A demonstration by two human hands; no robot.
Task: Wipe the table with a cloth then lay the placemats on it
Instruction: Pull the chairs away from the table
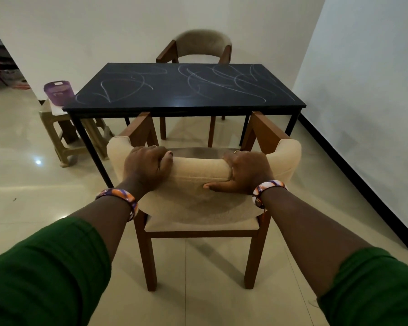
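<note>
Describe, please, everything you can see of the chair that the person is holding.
The near chair stands upright on the pale tiled floor, just in front of the dark table, its seat facing the table. Its curved backrest and seat pad are covered in a cream fabric; the legs and arm supports look like reddish-brown wood. The left hand and right hand both grip the top of the backrest, thumbs on the near side. Its front arm posts reach the table's near edge; whether they touch is unclear.
</note>
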